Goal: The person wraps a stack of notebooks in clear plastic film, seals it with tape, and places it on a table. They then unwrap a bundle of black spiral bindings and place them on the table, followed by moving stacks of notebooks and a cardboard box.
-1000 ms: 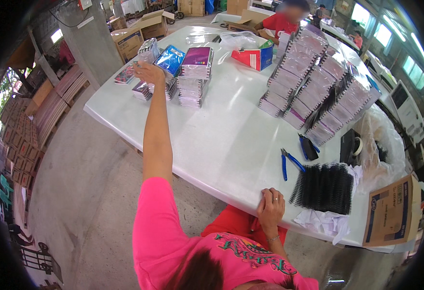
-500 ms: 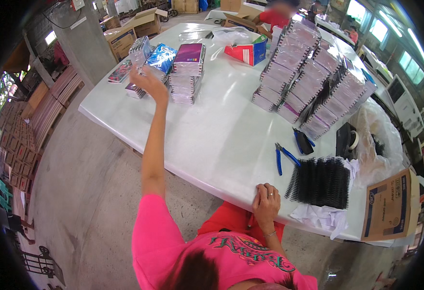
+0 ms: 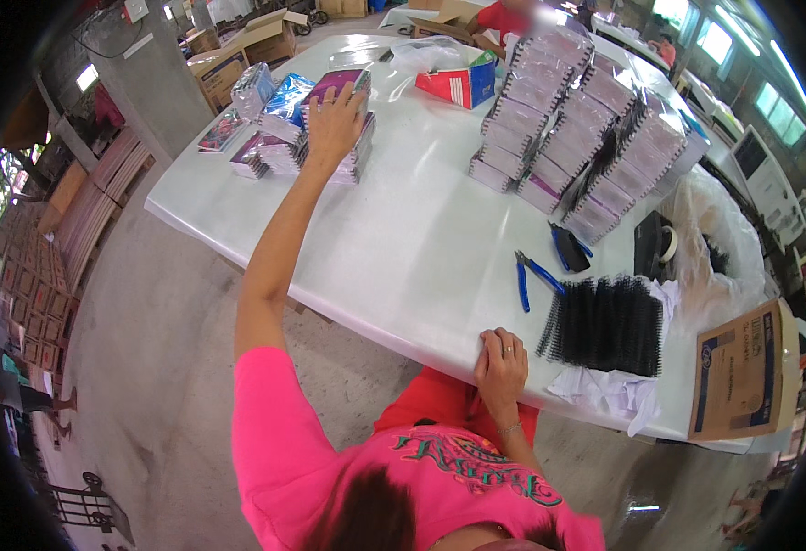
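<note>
At the far left of the table, my left hand (image 3: 333, 127) lies on top of a stack of spiral-bound notebooks (image 3: 359, 151) with a purple cover on top. Its fingers are spread over the cover. Beside that stack are a blue plastic-wrapped notebook bundle (image 3: 290, 99) and a lighter wrapped bundle (image 3: 252, 89). My right hand (image 3: 502, 367) rests on the table's near edge with its fingers loosely bent and nothing visible in it. Nearest to it are black plastic binding coils (image 3: 605, 328) and blue-handled cutting pliers (image 3: 536, 277).
Tall stacks of spiral notebooks (image 3: 541, 101) stand at the far right. A second blue-handled tool (image 3: 570, 248), a black tape dispenser (image 3: 653, 246), a clear plastic bag (image 3: 706, 220) and a cardboard box (image 3: 741, 372) line the right side. A red-and-blue box (image 3: 458, 84) sits farther back, near another person.
My left hand has moved right, from the wrapped bundles onto the purple-topped notebook stack. My right hand stays at the table edge. The whole view has shifted slightly.
</note>
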The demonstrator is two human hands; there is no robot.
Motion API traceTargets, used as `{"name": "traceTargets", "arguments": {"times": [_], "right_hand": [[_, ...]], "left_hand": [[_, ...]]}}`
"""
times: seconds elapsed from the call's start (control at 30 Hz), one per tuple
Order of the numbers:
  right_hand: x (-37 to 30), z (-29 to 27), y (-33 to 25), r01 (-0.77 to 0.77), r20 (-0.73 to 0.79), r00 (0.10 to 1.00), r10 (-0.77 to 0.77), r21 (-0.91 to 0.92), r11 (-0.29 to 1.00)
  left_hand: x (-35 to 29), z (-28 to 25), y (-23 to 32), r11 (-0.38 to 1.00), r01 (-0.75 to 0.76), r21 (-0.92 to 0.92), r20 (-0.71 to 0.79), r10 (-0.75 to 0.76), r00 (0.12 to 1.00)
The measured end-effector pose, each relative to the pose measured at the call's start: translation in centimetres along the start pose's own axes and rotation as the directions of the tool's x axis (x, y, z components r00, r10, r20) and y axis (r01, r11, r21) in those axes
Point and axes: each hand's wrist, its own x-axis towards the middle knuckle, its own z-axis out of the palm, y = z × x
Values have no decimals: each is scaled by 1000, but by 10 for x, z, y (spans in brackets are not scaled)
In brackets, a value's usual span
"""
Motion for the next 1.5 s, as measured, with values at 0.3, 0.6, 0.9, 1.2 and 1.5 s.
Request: {"name": "traceTargets", "arguments": {"times": [0.3, 0.6, 0.9, 1.2, 1.5], "right_hand": [[7, -5, -1, -36, -34, 999, 38, 70, 997], [86, -21, 22, -311, 314, 939, 137, 612, 727], [87, 21, 45, -370, 420, 900, 117, 593, 716], [71, 36, 18, -144, 227, 972, 59, 378, 914], [70, 36, 20, -65, 157, 988, 2, 395, 916]], "left_hand": [[4, -19, 62, 968, -119, -221, -112, 96, 989], [-42, 74, 194, 374, 278, -885, 249, -124, 961], [72, 8, 243, 469, 36, -883, -169, -388, 906], [146, -69, 267, 635, 136, -761, -182, -410, 894], [139, -19, 291, 446, 272, -852, -29, -561, 827]]}}
